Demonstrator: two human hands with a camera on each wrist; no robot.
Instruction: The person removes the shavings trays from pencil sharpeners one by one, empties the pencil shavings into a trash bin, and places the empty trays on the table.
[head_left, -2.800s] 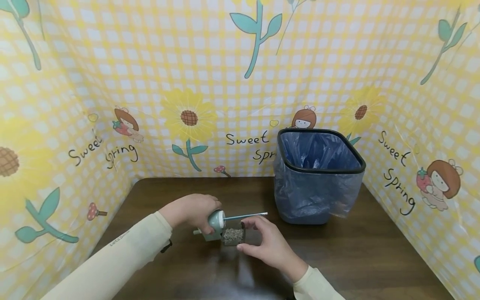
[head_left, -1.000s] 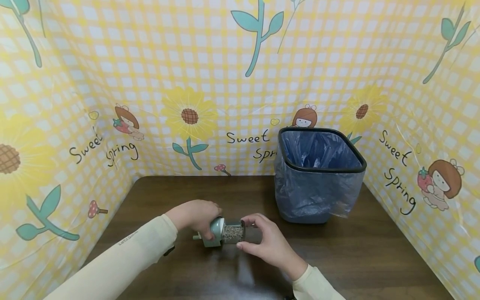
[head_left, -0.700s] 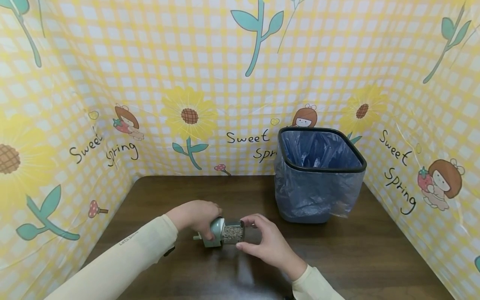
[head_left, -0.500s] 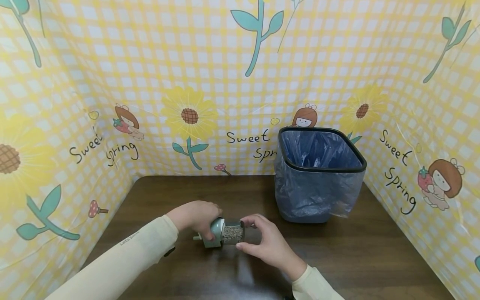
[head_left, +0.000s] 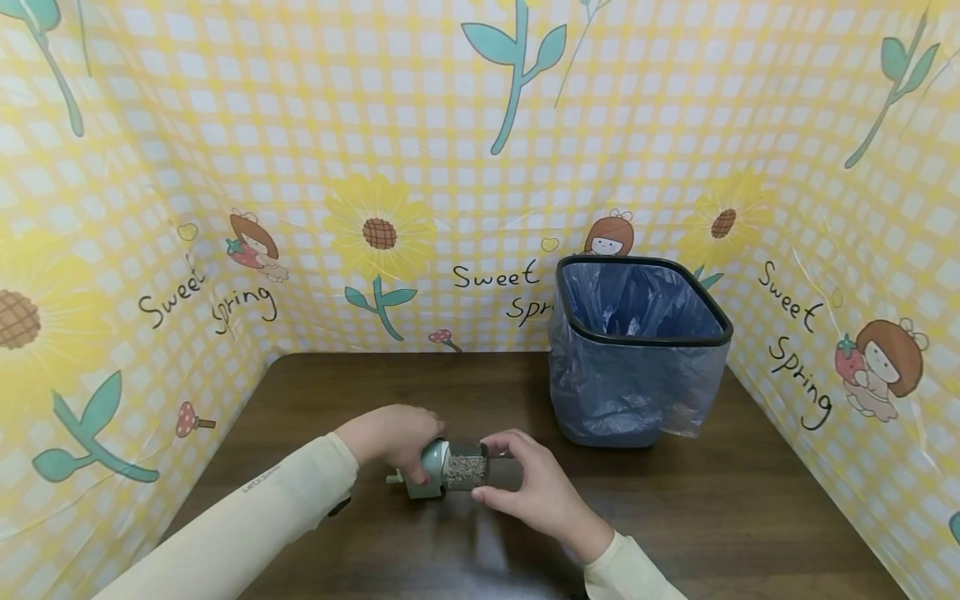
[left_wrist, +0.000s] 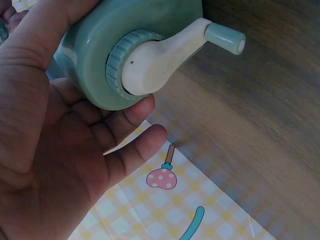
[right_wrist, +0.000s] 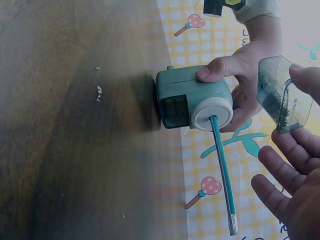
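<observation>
My left hand grips a green pencil sharpener low over the brown table. In the left wrist view its white crank with a green knob sticks out freely. A blue pencil with a metal-banded end stands in the sharpener's white front ring, as the right wrist view shows; the head view hides it. Below that ring the square drawer slot gapes. My right hand pinches the clear shavings drawer between thumb and fingertips, apart from the sharpener. Grey shavings lie inside the drawer.
A blue trash bin with a black rim and a clear liner stands at the back right of the table. Small pale scraps lie on the tabletop. Yellow checked cloth hangs around the back and sides.
Since the oldest frame, the pencil has gone out of sight in the head view, and the drawer now overlaps where it showed. Both hands keep their holds with only slight shifts.
</observation>
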